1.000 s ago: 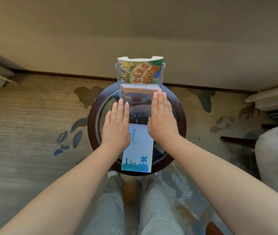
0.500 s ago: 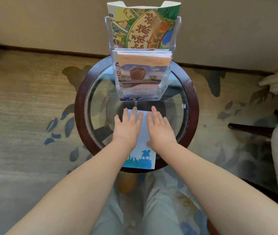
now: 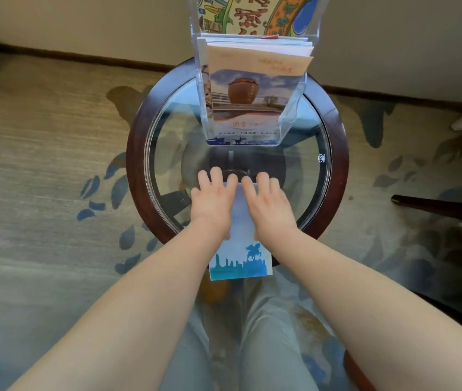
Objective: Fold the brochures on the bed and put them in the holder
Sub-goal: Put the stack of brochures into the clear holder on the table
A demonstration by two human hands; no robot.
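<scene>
Here your left hand and right hand, fingers straight and flat, hide most of the folded brochure, whose blue skyline end overhangs the near edge of the round glass tabletop, while the clear holder at the far edge is cut off above.

A glass table carried a clear holder beyond the left hand and right hand, a brochure beneath them.
</scene>
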